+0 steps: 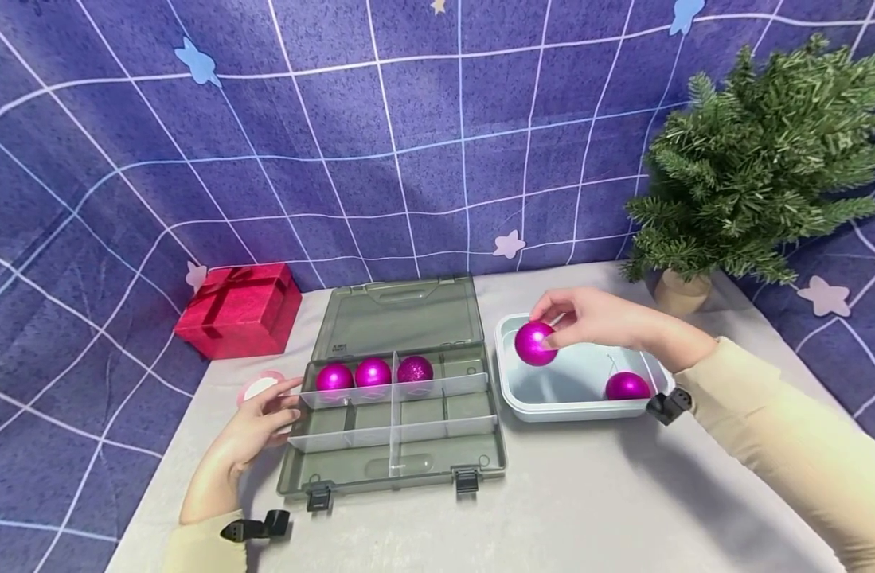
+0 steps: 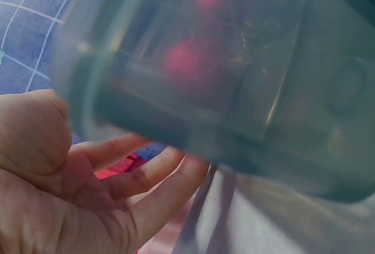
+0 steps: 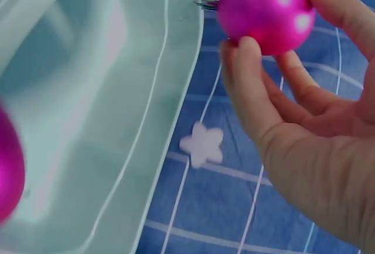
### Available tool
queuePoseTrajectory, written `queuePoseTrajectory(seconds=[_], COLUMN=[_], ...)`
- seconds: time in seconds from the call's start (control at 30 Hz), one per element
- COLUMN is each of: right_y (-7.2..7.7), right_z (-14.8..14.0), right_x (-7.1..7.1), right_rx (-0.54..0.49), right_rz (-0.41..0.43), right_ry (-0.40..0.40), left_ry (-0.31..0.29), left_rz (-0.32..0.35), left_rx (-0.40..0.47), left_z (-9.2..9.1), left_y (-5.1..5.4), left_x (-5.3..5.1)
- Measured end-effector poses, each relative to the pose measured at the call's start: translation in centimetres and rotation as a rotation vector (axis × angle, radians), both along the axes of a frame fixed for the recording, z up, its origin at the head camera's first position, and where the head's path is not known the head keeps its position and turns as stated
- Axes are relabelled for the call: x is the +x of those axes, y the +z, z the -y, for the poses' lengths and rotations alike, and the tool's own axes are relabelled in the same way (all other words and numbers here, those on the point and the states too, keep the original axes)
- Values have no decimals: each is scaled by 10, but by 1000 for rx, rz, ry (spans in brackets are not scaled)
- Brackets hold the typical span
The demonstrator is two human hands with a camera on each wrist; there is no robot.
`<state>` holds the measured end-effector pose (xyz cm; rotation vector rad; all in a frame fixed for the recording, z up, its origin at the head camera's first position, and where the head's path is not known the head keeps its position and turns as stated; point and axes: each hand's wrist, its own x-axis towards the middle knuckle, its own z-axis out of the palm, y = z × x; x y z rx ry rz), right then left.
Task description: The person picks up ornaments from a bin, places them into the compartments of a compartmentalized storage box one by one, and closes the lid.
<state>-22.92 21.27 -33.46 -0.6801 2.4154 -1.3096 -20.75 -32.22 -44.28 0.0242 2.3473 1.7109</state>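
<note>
Right now, your right hand pinches a smooth magenta ball between thumb and fingertips, the fingers parted just to its width, its silver cap showing in the right wrist view. From the head view, you have that ball raised at the left end of a pale blue bin, whose right end holds another magenta ball. Your left hand is loosely spread, its fingers touching the left edge of a grey-green divided case without wrapping round it. In the case's back row you have two smooth balls, the left one and its neighbour, in the left compartment, and a glittery ball just right of the middle divider. The lid lies open behind. Beyond your left hand sits a red gift box; to your far right stands a small green tree in a pale pot, before the blue gridded cloth.
</note>
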Motion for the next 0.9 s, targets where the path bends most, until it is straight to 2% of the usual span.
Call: queuePoseTrajectory(seconds=[0.2,0.33,0.5,0.73,0.9], right_y=[-8,-13,-19,-28,-33], right_z=[40,64,85,109,122], right_x=[-7,-14,-25,-35,-38], right_rx=[-60,-45,45,294,419], right_rz=[-34,-76,-152,-243,-281], right_ry=[1,-6,-3,18,58], left_ry=[-4,-6,-11,-14,-10], left_rz=[1,3,3,5,5], left_rx=[-21,-25,-21,-24,-24], left_z=[1,1,-1,0,0], left_y=[-2,-2,-1,-1,-1], left_x=[1,1,0,0,1])
